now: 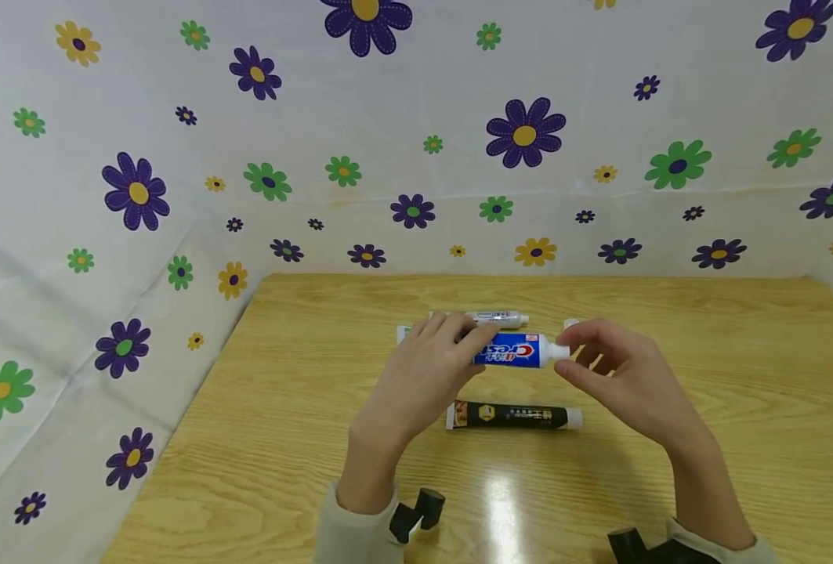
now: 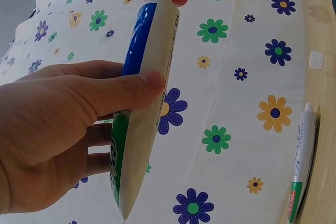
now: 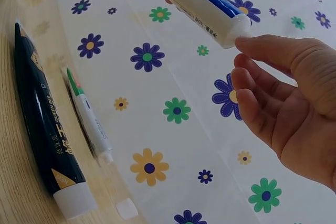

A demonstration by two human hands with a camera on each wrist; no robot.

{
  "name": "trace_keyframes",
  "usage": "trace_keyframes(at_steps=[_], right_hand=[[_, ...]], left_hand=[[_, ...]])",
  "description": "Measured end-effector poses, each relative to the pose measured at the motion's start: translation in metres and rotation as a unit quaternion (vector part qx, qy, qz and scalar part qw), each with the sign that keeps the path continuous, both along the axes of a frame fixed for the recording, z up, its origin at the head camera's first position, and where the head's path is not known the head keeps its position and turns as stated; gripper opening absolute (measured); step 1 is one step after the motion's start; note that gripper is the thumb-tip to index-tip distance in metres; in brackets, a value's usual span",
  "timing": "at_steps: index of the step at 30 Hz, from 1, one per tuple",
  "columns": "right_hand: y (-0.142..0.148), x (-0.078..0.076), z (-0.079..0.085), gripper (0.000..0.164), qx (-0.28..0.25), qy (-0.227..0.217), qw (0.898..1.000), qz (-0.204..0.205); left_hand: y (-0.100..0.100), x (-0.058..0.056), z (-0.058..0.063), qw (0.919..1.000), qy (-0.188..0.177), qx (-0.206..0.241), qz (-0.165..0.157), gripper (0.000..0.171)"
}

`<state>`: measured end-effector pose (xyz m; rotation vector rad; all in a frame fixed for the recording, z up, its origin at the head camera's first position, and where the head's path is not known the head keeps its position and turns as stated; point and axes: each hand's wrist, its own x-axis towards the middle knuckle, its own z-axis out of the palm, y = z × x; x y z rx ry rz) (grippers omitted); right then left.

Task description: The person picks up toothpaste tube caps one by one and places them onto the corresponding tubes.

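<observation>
My left hand (image 1: 419, 380) grips a blue, white and green Crest toothpaste tube (image 1: 511, 350) around its body, holding it above the table. In the left wrist view, the thumb lies across the tube's pale side. At the tube's right end, my right hand (image 1: 624, 384) pinches the white cap (image 1: 560, 352) between thumb and fingers. Nearer me, a black toothpaste tube (image 1: 522, 416) with a white cap lies on the table. Behind the Crest tube lies a slimmer white and green tube (image 2: 300, 156), partly hidden by the left hand in the head view.
A loose white cap (image 3: 126, 209) lies on the wooden table (image 1: 282, 439), beyond the right hand's fingers. Flower-printed white cloth (image 1: 388, 102) hangs behind the table and along its left side.
</observation>
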<state>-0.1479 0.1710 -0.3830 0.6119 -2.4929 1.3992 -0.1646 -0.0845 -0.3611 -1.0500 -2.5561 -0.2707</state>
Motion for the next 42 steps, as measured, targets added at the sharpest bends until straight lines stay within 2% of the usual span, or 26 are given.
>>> trace_keyframes(at_steps=[8,12,18,24,29,32,35,39,42], right_hand=[[-0.001,-0.001,-0.004,0.019,0.002,0.005,1.0,0.009],[-0.003,-0.004,-0.007,0.018,0.017,0.029,0.999,0.025],[-0.004,-0.005,-0.007,0.018,0.043,0.062,0.997,0.017],[-0.006,-0.005,-0.007,0.02,0.05,0.056,0.997,0.018],[-0.006,-0.004,-0.008,0.018,0.049,0.045,0.998,0.001],[-0.008,-0.002,-0.007,0.017,0.035,0.051,0.998,-0.003],[-0.012,-0.002,-0.007,0.017,-0.005,0.077,0.997,-0.003],[-0.017,-0.001,-0.005,0.021,-0.064,0.129,0.989,-0.019],[-0.018,-0.001,-0.004,0.019,-0.093,0.155,0.983,-0.041]], left_hand=[[0.001,0.001,-0.001,1.0,0.004,-0.001,-0.004,0.046],[0.0,0.001,-0.001,1.0,0.004,-0.004,-0.005,0.045],[0.0,0.0,-0.002,1.0,0.0,-0.007,-0.001,0.044],[0.0,0.0,-0.002,0.9999,0.011,-0.004,0.005,0.044],[0.001,0.0,-0.001,0.9999,0.012,-0.004,-0.002,0.046],[0.0,-0.001,0.0,0.9999,0.011,0.002,-0.004,0.047],[-0.001,0.0,0.0,0.9998,0.006,0.017,-0.006,0.047],[0.0,-0.002,-0.002,0.9987,-0.002,0.05,-0.009,0.047],[0.001,-0.005,-0.004,0.9967,0.0,0.08,0.012,0.049]])
